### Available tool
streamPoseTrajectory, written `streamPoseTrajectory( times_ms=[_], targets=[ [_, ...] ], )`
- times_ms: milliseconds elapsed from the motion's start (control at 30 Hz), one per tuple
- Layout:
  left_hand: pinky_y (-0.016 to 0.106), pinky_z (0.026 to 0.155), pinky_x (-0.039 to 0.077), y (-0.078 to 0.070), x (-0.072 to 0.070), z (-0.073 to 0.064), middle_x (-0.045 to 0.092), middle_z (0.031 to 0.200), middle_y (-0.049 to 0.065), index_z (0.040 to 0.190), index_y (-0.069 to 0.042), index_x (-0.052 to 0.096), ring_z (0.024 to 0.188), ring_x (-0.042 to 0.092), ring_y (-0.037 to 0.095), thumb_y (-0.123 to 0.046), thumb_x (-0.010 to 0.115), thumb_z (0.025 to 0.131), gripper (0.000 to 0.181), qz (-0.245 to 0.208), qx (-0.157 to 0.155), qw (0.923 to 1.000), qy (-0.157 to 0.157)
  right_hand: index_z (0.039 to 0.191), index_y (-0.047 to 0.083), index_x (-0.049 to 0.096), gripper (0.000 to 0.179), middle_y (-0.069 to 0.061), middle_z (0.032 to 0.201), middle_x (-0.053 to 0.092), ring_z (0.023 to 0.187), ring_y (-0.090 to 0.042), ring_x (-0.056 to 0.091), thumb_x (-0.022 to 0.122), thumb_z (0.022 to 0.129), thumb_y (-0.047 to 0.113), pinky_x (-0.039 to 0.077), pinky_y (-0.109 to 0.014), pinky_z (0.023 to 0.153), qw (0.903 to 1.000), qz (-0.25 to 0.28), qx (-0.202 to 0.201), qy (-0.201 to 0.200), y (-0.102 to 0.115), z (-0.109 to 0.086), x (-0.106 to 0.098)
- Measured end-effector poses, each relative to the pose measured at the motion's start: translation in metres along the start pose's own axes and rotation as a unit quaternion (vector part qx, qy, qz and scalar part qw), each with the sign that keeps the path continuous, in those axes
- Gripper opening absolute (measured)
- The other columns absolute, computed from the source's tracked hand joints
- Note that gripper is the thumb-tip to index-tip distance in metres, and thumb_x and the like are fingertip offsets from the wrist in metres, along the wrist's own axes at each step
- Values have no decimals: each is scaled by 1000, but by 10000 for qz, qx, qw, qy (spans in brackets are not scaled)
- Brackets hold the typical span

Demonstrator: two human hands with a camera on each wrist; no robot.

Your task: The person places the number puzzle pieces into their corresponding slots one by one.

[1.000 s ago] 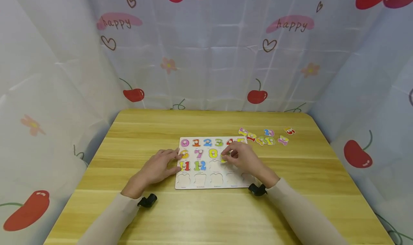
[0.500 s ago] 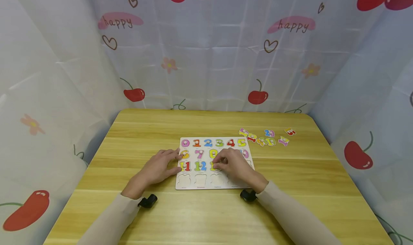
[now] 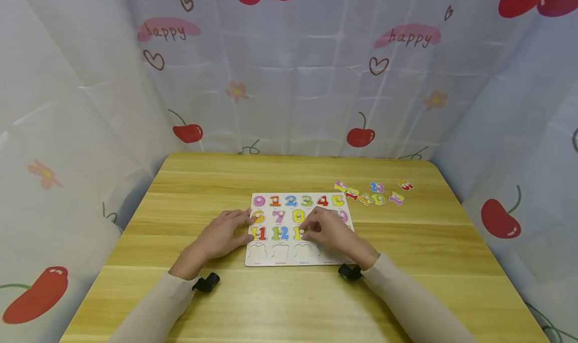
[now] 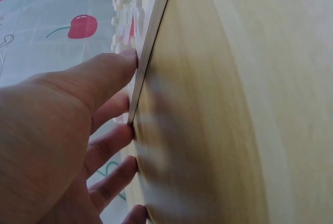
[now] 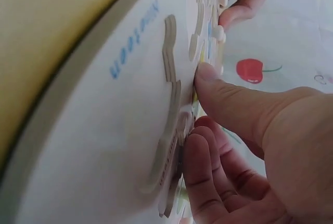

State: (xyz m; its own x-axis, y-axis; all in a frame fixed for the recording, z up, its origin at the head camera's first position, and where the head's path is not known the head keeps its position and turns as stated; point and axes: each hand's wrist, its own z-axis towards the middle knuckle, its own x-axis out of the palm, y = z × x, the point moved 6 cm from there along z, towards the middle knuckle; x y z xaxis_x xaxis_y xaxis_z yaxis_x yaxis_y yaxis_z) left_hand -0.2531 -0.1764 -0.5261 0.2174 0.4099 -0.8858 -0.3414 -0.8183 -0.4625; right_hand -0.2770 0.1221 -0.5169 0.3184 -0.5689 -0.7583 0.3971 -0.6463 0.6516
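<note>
A white wooden number puzzle board point(image 3: 268, 260) lies on the table, with colourful knobbed numbers in its upper rows. My left hand point(image 3: 224, 232) rests on its left edge, thumb and fingertips touching the rim; the left wrist view shows those fingers loosely spread along the board's edge point(image 4: 151, 41). My right hand point(image 3: 330, 231) is over the third row and pinches the knob of a number puzzle piece point(image 3: 297, 232) with a yellow 1. That piece sits at the recess right of the 12 point(image 3: 280, 232); its second digit is hidden behind the fingers.
Several loose number pieces lie beyond the board's upper right corner, among them a blue and purple 20 point(image 3: 377, 187) and a red and yellow piece point(image 3: 405, 185). Bare recesses point(image 3: 280, 253) line the bottom row. A printed curtain point(image 3: 289, 107) surrounds the wooden table point(image 3: 289, 303).
My right hand has carried the yellow number piece left and down from beside the 8 to the third row, then moved only slightly. My left hand has stayed at the board's edge.
</note>
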Motion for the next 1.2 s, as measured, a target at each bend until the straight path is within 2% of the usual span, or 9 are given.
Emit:
streamPoseTrajectory(
  times_ms=[200,600,800,933,1200],
  targets=[
    [76,129,47,-1,0,-1,55,181,13,160,-14,71,161,55,51,-36,80,113,53,49,77,10000,-13,112,13,92,11,2,104,75,88,-9,61,94,101,14,52,-22,79,9999,136,-26,-50,-1,-1,0],
    [75,132,44,1,2,-1,53,183,12,162,-13,70,162,53,51,-34,80,113,54,44,23,10000,-20,113,14,92,13,2,107,79,88,-9,63,94,100,14,53,-22,80,9999,-7,-80,-104,-8,-3,-6],
    [75,133,44,-1,1,-2,53,183,12,161,-14,70,163,53,51,-35,80,113,54,18,10,10000,-13,114,11,92,15,0,103,78,85,-9,62,95,99,11,54,-22,77,9989,-204,-120,-393,-18,-6,-18],
    [75,132,44,-1,0,-3,54,182,14,162,-14,70,162,53,51,-37,80,113,55,22,10,10000,-20,114,11,91,14,-2,104,77,88,-11,64,94,100,10,56,-23,78,9979,-177,8,-616,-29,-10,-29],
    [76,134,42,1,2,-2,52,183,14,165,-14,67,165,51,51,-37,79,113,58,-12,-22,10000,1,113,10,91,13,-6,106,80,88,-15,71,93,101,11,62,-27,80,9914,-354,185,-1243,-63,-20,-61]
  ],
)
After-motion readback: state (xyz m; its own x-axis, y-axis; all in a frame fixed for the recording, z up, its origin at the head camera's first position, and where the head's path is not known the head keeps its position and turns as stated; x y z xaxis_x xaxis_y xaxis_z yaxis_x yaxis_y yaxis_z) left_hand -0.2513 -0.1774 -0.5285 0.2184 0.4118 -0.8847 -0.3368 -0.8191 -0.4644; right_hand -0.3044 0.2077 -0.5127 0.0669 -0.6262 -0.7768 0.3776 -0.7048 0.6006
